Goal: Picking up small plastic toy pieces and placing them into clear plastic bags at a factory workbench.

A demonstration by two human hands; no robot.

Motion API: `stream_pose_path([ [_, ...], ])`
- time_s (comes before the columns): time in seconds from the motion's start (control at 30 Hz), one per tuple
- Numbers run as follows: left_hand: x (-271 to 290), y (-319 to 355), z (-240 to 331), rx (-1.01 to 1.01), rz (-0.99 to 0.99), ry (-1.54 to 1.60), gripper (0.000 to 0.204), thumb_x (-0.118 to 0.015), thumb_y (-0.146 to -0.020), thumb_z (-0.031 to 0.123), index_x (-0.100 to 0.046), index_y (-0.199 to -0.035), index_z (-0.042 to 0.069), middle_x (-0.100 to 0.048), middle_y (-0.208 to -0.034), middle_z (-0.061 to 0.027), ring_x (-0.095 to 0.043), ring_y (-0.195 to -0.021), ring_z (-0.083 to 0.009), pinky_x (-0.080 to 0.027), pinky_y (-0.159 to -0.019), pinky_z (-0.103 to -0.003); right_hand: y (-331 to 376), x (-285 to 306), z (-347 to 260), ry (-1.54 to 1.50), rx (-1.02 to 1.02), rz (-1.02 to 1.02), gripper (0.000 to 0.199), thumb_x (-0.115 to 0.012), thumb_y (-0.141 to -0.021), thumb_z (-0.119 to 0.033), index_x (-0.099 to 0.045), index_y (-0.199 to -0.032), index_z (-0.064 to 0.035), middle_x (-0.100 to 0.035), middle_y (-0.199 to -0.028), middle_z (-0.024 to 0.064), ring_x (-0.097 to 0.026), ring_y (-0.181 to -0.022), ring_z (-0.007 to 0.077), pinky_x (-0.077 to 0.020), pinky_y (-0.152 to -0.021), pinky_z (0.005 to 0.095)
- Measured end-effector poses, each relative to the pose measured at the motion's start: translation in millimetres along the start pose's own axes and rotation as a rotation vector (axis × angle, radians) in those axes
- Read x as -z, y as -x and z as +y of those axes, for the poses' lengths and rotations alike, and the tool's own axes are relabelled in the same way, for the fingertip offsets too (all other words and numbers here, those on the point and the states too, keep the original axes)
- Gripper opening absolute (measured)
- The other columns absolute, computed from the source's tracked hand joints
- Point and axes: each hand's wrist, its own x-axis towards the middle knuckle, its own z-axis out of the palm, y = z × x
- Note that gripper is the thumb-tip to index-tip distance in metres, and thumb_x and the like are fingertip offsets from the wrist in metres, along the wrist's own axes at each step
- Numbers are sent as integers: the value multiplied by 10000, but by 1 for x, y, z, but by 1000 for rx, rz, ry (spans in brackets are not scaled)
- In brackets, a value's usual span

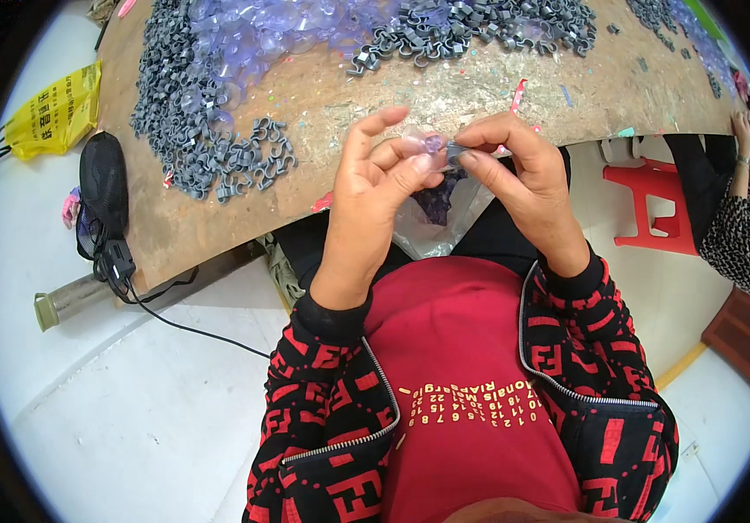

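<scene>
- Wooden tabletop (pixel 445 96): worn brown board with a curved edge, speckled with small bits of debris, fills the top of the view.
- Pile of grey plastic clips (pixel 192 122): spread over the left part of the board and running along its far edge to the right; a few loose ones lie near the board's front edge.
- Heap of clear suction cups (pixel 262 30): bluish-transparent, lying on the far left-centre of the board, mixed into the grey clips.
- Red stool (pixel 654 196): on the floor to the right, below the board's edge; another person's patterned sleeve (pixel 741 240) is just beyond it.
- Clear plastic bag (pixel 440 218): hangs below the board edge at the person's lap, under both hands, dark pieces inside.
- Black pouch (pixel 103 187): on the left edge of the board, cable trailing down to the floor; yellow bag (pixel 57 109) sits on the floor further left.
- Left hand (pixel 375 187): raised over the board's front edge, thumb and forefinger pinched on a clear suction cup (pixel 427 141); other fingers loosely curled.
- Right hand (pixel 523 179): opposite it, fingertips closed on a small grey clip (pixel 455 153).
- Cup and clip touch each other between the two hands, held in the air just above the board's front edge, above the bag.
- How far the clip sits on the cup: cannot tell, fingers cover the joint.
</scene>
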Motion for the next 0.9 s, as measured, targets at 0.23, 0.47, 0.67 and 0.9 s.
stream_pose_path([
  [0.23,17,-8,-4,203,-128,159,306,-565,-934,156,-490,-1203,31,-617,-1104,-110,-637,-951,-179,-525,-783,-271,-5,3,-5,100,85,15,150,-651,-812,19,-623,-956,-10,-632,-932,64,-586,-865,161,-448,-781,267],
  [0.47,19,-7,-7,259,-181,344,339,-540,-951,182,-447,-1248,47,-629,-1046,-126,-663,-909,-201,-556,-721,-271,-7,2,-5,217,222,-9,167,-668,-774,43,-640,-927,-21,-639,-898,93,-618,-855,209,-479,-764,302],
  [0.67,15,-4,-7,185,-142,186,342,-560,-936,144,-448,-1245,49,-599,-1063,-99,-643,-903,-179,-548,-762,-284,-6,2,-6,196,198,-14,158,-662,-787,35,-637,-936,-10,-638,-913,95,-614,-867,191,-471,-770,286],
  [0.9,6,2,-14,-289,-27,-487,381,-641,-843,-19,-501,-1194,26,-502,-1138,-77,-558,-1000,-143,-510,-819,-277,1,3,-5,-178,-141,-44,149,-620,-877,-21,-603,-1024,-2,-603,-1000,35,-543,-901,93,-431,-783,237],
])
